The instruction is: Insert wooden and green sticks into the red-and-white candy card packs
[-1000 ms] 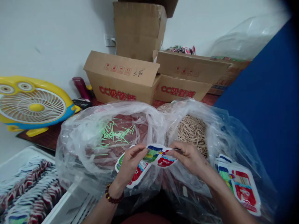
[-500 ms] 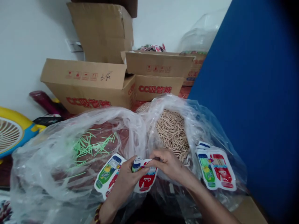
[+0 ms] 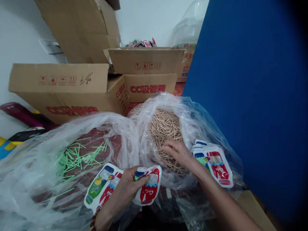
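My left hand [image 3: 128, 186] is closed around a printed Cola-and-Sprite pouch [image 3: 150, 190], its thumb lying across the front. More of the same printed packaging [image 3: 99, 185] shows to the left, partly behind that hand and wrist; I cannot tell if it is gripped too. My right hand [image 3: 179, 154] is over the thin brown sticks [image 3: 165, 125] heaped in a clear plastic bag [image 3: 190, 115]. Its fingers are bent together, and whatever lies between them is hidden. Close to the right forearm rests a stack of pouches [image 3: 222, 170], the top one with sticks visible inside.
On the left, thin green sticks [image 3: 78, 157] lie in another clear plastic bag [image 3: 115, 120]. Cardboard boxes [image 3: 72, 77] stand behind, against the wall. A blue panel [image 3: 240, 80] bounds the right side. A dark red cylindrical object [image 3: 19, 112] lies at far left.
My right hand has left the pouch's top edge and moved up and right, over the brown sticks. My left hand keeps the pouch. The whole view has shifted.
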A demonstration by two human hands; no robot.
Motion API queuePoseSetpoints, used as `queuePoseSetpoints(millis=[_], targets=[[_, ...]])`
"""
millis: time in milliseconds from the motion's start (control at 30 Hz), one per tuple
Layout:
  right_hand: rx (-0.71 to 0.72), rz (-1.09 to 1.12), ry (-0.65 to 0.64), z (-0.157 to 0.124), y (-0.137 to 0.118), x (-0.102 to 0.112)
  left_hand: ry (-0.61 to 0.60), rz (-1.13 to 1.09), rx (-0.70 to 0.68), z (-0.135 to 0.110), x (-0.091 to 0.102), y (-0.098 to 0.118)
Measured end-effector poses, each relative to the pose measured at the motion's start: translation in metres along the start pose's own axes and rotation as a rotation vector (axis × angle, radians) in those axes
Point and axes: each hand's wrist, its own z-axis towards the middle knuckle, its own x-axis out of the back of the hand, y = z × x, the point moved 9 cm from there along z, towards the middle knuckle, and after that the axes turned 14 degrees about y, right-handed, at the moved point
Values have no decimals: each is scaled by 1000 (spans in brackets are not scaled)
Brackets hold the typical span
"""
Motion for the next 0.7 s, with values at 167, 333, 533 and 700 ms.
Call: queuePoseSetpoints(millis=[167,333,533,700], targets=[[129,-752,121,56,50,26,68,0,37,-1,8,-9],[192,-943,36,81,67,7,135,-21,62,-3,22,-20],[250,-937,-25,78,71,-2,171,-30,107,-3,42,-33],[257,-862,33,75,74,-5,179,-68,90,-1,40,-29]])
